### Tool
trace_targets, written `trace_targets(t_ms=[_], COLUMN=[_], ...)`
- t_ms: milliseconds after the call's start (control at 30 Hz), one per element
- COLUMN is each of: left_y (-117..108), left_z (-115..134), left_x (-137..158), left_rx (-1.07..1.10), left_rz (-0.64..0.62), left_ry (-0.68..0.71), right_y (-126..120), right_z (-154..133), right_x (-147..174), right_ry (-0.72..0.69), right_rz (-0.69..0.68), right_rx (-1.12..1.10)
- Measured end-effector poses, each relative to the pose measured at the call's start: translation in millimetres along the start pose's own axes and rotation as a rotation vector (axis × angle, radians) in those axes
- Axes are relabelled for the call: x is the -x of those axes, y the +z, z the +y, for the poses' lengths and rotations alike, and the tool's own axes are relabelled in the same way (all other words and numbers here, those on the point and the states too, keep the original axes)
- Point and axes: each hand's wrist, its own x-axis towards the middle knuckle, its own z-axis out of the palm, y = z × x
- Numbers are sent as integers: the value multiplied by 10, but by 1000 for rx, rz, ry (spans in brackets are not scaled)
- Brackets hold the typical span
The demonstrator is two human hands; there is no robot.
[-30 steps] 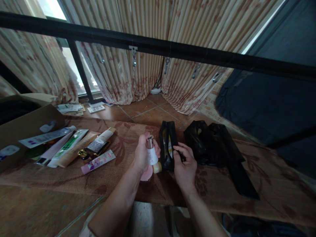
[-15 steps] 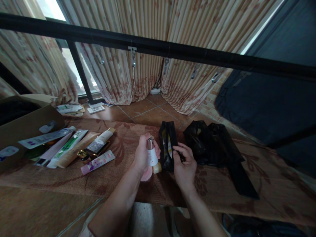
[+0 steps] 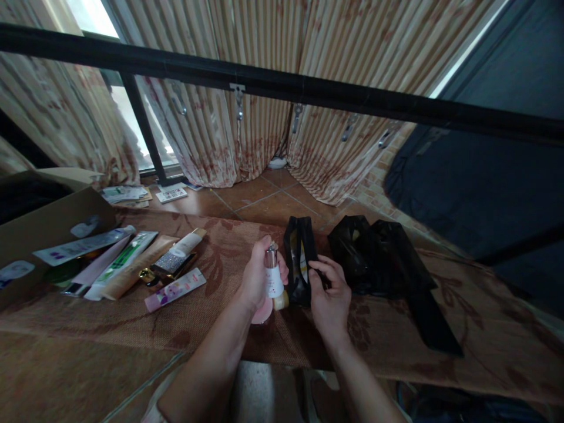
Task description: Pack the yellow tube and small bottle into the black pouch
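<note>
My left hand (image 3: 255,273) is closed round a small white bottle (image 3: 274,283) with a shiny metallic top, held tilted just left of a black pouch (image 3: 294,282). The pouch stands with its top gaping, and something yellow and white shows inside. My right hand (image 3: 330,294) has its thumb and forefinger at the pouch's right rim, pinching or pressing it. Beneath the bottle lie a round pink item (image 3: 262,312) and a small jar-like thing with a yellowish lid (image 3: 280,301), both partly covered.
Several tubes (image 3: 123,258) and a pink-capped tube (image 3: 175,289) lie on the patterned cloth (image 3: 220,335) at left, beside a cardboard box (image 3: 83,214). Black bags (image 3: 379,255) lie at right. A dark rail (image 3: 273,76) crosses in front of the curtains.
My left hand has shifted very slightly right with the bottle, closer to the pouch. My right hand stays at the pouch's rim.
</note>
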Motion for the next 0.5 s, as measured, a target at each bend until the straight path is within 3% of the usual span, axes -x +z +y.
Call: trace_targets(t_ms=[500], left_y=[3], left_z=[62], left_x=[13], left_rx=[54], left_rz=[-3], left_ry=[-13], right_y=[-3], right_z=[0], right_x=[-3], right_ry=[2], right_rz=[-3], right_rx=[9])
